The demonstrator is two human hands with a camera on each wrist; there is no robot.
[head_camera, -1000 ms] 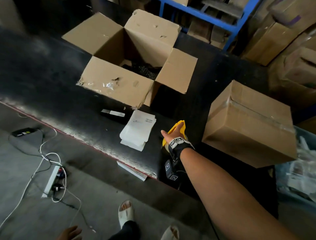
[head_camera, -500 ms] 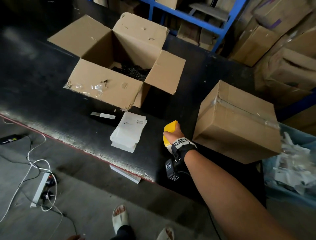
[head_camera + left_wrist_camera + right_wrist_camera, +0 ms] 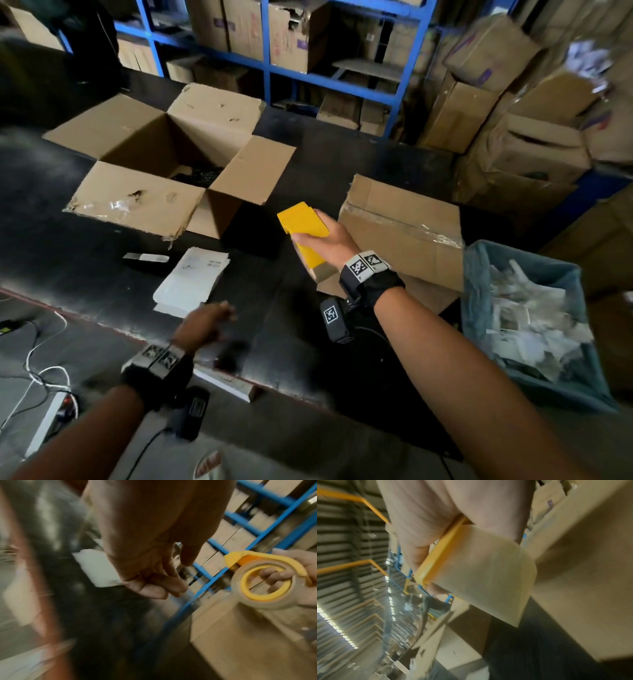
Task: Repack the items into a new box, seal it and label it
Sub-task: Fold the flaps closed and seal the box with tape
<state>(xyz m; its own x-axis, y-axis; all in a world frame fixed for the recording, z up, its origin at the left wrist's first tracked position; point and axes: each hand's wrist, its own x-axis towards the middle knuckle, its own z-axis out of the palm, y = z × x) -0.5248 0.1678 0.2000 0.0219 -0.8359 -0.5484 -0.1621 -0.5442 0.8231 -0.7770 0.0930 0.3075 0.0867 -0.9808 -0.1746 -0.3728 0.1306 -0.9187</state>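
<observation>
Right hand (image 3: 327, 240): fingers threaded through the core of the tape roll, thumb on top, gripping the yellow tape dispenser (image 3: 303, 228). It's held up off the black table (image 3: 342, 161), in the gap between the two boxes, touching neither. Left wrist view shows the roll (image 3: 264, 586) clearly, fingers (image 3: 272, 577) curled inside the yellow ring.

Left hand (image 3: 202, 325): blurred, holds nothing, fingers loosely curled, index pointing out. It hovers over the table's near edge, just beside the stack of white sheets (image 3: 191, 279).

Sealed box (image 3: 400, 233): to the right of the dispenser, clear tape along its top seam, near corner close to the table edge. Blue bin (image 3: 479, 308) of paper scraps just beside its right side.

Open box (image 3: 164, 164): left of centre, all four flaps spread out, dark contents at the bottom. Torn tape on the near flap. Bare table strip between its right flap and the sealed box.

Small dark item with a white strip (image 3: 145, 258) lies between the sheets and the open box.
</observation>
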